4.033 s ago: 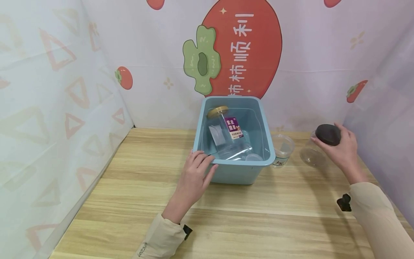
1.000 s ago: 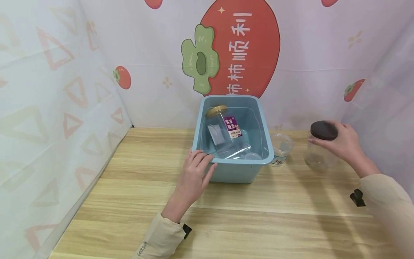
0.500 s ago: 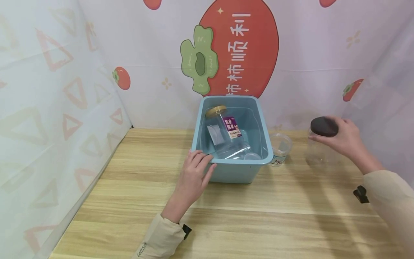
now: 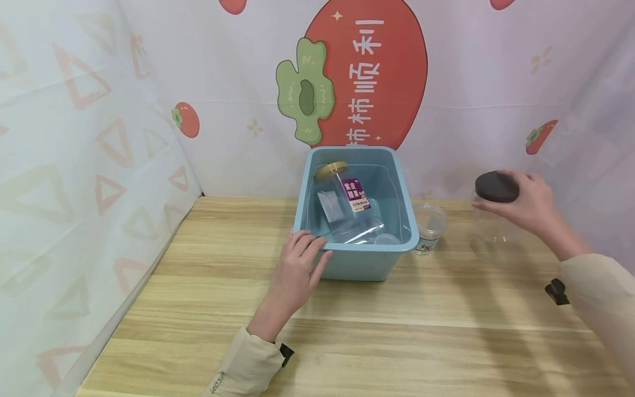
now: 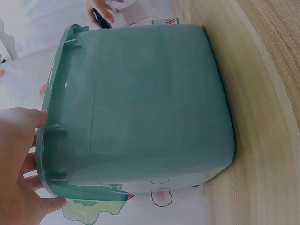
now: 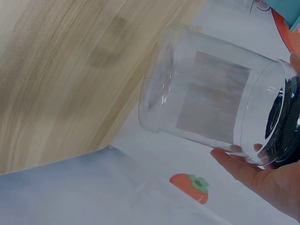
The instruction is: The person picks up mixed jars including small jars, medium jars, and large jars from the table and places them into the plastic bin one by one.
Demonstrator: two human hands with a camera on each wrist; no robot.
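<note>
Left hand (image 4: 296, 270): grips the near-left corner of the blue bin (image 4: 357, 266), fingers curled over the rim. Bin stands on the wooden table (image 4: 372, 342).

Inside the bin, already placed: a gold-lidded jar (image 4: 353, 196) with a purple label, lying tilted, lid toward the back wall. Near the front right, a small clear round piece (image 4: 387, 239). Other clear plastic overlaps here; outlines too faint to count.

Just right of the bin, outside: a clear cup (image 4: 430, 223), upright. Touching the bin or not, cannot tell.

Far right: black-lidded jar (image 6: 206, 89), also outside the bin. Right hand (image 4: 533, 204) grips it at the lid end. Seems held clear of the table, judging by the shadow. So, as I read it, part of the set is in; cup and this jar are not.

Views, left to right. Left wrist: outer wall and ribs (image 5: 57, 127) beneath the rim, which the head view lacks; contents hidden. Head: the only look inside the bin. Right wrist: the held jar's full clear body and a pale rectangular patch (image 6: 215, 101) on its side, barely readable from the head; only a corner of bin there.
</note>
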